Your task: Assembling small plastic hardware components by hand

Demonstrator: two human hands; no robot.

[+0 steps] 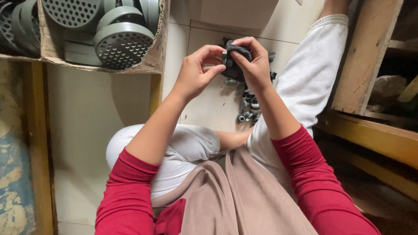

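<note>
My right hand [254, 65] grips a small dark grey rubber part [237, 48] between thumb and fingers. My left hand [198, 72] meets it from the left, fingertips pinching the same part at its left edge. Both hands hover above a pile of small grey and black fittings [248, 111] lying on the tiled floor between my legs. Red sleeves cover both forearms up to the elbows.
A cardboard box [156, 52] of round perforated grey caps [123, 43] stands at the upper left. A wooden shelf frame [370, 56] rises at the right. A pale box [230, 13] sits on the floor beyond the hands. My white-trousered legs flank the pile.
</note>
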